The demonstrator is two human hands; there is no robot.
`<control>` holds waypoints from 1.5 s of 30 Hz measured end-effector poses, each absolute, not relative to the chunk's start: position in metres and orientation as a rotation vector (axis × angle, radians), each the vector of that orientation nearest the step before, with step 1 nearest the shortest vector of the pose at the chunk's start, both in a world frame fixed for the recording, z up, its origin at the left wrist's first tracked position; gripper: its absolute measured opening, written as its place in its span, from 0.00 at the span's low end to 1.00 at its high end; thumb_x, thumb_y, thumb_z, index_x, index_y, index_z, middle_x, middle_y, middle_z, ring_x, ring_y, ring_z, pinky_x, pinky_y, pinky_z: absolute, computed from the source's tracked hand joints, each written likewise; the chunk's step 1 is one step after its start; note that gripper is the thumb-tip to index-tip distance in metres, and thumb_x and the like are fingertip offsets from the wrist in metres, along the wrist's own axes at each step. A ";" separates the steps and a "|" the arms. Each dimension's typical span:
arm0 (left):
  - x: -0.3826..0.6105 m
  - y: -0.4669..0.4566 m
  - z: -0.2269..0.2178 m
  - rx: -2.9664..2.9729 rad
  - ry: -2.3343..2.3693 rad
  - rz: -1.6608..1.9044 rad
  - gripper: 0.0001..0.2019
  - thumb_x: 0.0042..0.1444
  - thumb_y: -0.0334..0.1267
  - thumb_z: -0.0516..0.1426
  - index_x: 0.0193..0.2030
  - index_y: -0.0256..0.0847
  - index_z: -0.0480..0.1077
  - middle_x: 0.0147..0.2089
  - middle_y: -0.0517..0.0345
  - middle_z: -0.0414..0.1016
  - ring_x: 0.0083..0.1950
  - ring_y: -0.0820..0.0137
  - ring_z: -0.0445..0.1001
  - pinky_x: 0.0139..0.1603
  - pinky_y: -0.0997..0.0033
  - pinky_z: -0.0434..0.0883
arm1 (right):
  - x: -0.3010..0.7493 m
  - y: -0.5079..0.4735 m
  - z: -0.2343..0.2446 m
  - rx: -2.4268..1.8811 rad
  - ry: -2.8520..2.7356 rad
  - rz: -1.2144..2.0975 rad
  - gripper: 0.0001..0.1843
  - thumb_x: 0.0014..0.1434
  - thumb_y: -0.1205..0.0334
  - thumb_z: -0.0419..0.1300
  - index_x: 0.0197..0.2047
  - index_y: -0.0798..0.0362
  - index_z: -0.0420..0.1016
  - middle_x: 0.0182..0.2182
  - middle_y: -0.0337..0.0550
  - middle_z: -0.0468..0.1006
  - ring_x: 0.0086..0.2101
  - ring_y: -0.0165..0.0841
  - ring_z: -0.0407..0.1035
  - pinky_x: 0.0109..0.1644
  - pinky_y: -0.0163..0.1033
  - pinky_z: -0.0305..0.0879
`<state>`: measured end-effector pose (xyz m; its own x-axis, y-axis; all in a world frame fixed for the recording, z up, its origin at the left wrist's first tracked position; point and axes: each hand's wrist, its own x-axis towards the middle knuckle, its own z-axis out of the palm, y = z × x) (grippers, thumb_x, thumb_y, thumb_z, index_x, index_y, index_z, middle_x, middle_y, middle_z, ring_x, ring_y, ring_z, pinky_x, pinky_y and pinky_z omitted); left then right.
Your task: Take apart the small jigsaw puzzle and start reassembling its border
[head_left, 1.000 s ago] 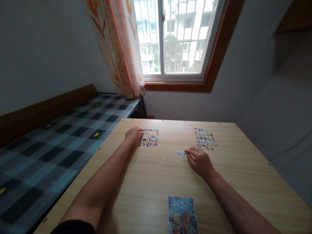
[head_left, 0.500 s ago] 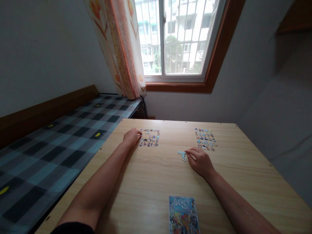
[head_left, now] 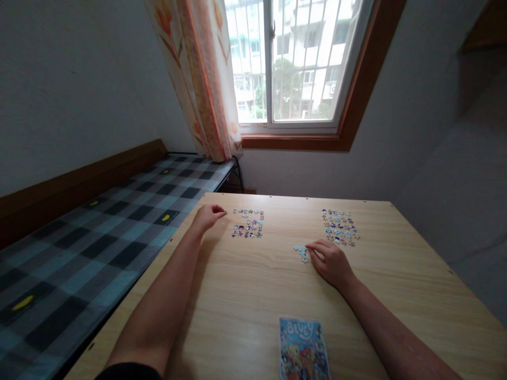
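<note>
My left hand [head_left: 209, 217] is raised a little above the table, its fingertips pinching a small puzzle piece [head_left: 226, 212]. Just right of it lie rows of loose puzzle pieces [head_left: 253, 226], mostly blue and purple. My right hand [head_left: 330, 259] rests on the table with its fingers closed at a small light-blue cluster of puzzle pieces [head_left: 303, 254]; the thumb and index tips touch the cluster's right edge. Whether a separate piece is between those fingertips is hidden. Behind my right hand lies a second group of puzzle pieces [head_left: 339, 228] in rows.
A Bluey picture box or card [head_left: 303, 345] lies near the front of the wooden table [head_left: 237, 295]. To the left stands a bed [head_left: 130, 232] with a checked cover. A window [head_left: 301, 68] and a flowered curtain [head_left: 206, 84] are beyond the table.
My left hand has lifted and drawn left from the left group with a puzzle piece in its fingertips. My right hand stays at the light-blue cluster. The view has shifted slightly.
</note>
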<state>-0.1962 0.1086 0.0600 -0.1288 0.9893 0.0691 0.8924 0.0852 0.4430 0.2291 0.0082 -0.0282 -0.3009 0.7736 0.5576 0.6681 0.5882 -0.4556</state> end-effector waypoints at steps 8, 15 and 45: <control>-0.111 0.075 0.058 1.750 1.626 0.734 0.09 0.52 0.38 0.64 0.38 0.37 0.81 0.36 0.53 0.83 0.38 0.66 0.78 0.41 0.70 0.72 | 0.226 0.007 -0.025 -1.111 -2.065 0.152 0.11 0.66 0.64 0.56 0.43 0.52 0.82 0.40 0.48 0.80 0.43 0.39 0.72 0.50 0.44 0.69; -0.003 0.031 0.024 2.013 1.453 0.580 0.08 0.56 0.35 0.62 0.42 0.44 0.82 0.37 0.57 0.84 0.39 0.69 0.79 0.43 0.71 0.71 | 0.226 0.007 -0.022 -1.141 -2.121 0.088 0.12 0.66 0.63 0.56 0.45 0.52 0.82 0.43 0.49 0.79 0.44 0.41 0.69 0.52 0.48 0.66; 0.010 0.066 0.012 1.888 1.408 0.464 0.11 0.52 0.39 0.62 0.40 0.39 0.83 0.36 0.55 0.83 0.38 0.66 0.77 0.41 0.70 0.69 | 0.224 0.009 -0.019 -1.228 -2.132 0.087 0.08 0.62 0.66 0.60 0.37 0.50 0.82 0.43 0.46 0.79 0.46 0.40 0.67 0.55 0.48 0.62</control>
